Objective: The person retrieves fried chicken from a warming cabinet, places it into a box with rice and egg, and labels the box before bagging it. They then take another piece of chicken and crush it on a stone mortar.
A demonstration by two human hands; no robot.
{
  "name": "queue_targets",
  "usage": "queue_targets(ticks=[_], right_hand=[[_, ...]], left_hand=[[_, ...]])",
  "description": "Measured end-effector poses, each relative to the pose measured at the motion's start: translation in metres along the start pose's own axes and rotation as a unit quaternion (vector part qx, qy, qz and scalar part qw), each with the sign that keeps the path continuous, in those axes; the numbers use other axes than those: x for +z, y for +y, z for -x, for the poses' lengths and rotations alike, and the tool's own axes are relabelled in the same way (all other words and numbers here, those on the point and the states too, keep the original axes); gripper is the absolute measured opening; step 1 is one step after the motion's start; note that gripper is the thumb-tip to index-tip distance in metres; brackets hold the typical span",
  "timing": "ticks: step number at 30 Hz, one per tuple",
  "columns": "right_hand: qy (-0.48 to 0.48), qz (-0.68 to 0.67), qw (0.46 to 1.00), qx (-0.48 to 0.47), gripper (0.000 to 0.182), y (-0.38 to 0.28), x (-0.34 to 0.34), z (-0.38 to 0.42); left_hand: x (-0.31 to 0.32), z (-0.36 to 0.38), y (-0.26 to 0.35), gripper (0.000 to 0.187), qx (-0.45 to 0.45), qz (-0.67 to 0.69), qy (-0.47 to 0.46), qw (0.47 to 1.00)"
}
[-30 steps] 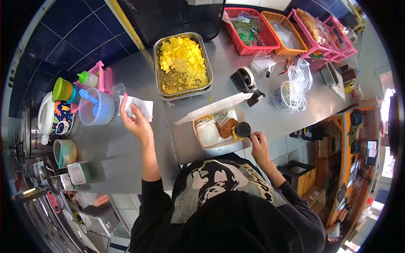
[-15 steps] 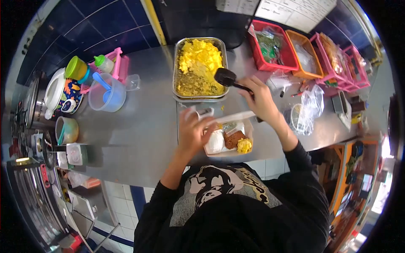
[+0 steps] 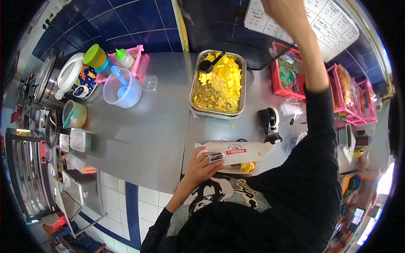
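Observation:
My left hand [image 3: 203, 167] rests on the left end of a printed paper food box [image 3: 236, 152], fingers curled over the folded lid. The lid is partly down, and some yellow scrambled egg [image 3: 247, 167] shows under its front edge at the right. My right hand [image 3: 287, 12] is raised high over the right side of the counter, near a handwritten sheet on the wall. Its fingers are cut off by the top of the picture. A black scoop [image 3: 206, 65] lies on the egg in the metal tray [image 3: 243, 90], which stands behind the box.
A black tape dispenser [image 3: 268, 125] stands right of the tray. Red [image 3: 280, 86] and pink baskets [image 3: 344, 105] line the back right. To the left are a clear tub [image 3: 110, 92] with a blue scoop, a green-lidded jar [image 3: 95, 55] and a small pot [image 3: 80, 118].
The box lid has come down over most of the food. The black scoop has left my right hand and lies in the tray. My right arm has gone up and away.

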State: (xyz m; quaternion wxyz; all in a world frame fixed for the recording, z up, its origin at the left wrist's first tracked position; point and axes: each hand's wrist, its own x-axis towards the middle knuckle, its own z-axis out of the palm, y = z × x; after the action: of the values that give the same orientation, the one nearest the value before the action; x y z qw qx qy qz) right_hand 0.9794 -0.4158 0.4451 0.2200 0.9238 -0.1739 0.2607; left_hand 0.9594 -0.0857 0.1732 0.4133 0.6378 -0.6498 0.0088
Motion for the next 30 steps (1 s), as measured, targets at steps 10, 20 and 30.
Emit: queue_targets(ticks=[10, 20, 30], right_hand=[[-0.025, -0.123, 0.953, -0.275, 0.041, -0.156, 0.087, 0.226], [0.054, -0.318, 0.917, 0.234, 0.017, -0.087, 0.051, 0.305], [0.091, -0.364, 0.731, 0.570, 0.040, -0.055, 0.118, 0.481]], left_hand=[[0.001, 0.001, 0.002, 0.021, 0.023, -0.008, -0.019, 1.000], [-0.013, -0.003, 0.039, 0.030, 0.038, 0.128, 0.067, 0.989], [0.150, 0.059, 0.053, 0.046, -0.055, 0.346, -0.466, 0.813]])
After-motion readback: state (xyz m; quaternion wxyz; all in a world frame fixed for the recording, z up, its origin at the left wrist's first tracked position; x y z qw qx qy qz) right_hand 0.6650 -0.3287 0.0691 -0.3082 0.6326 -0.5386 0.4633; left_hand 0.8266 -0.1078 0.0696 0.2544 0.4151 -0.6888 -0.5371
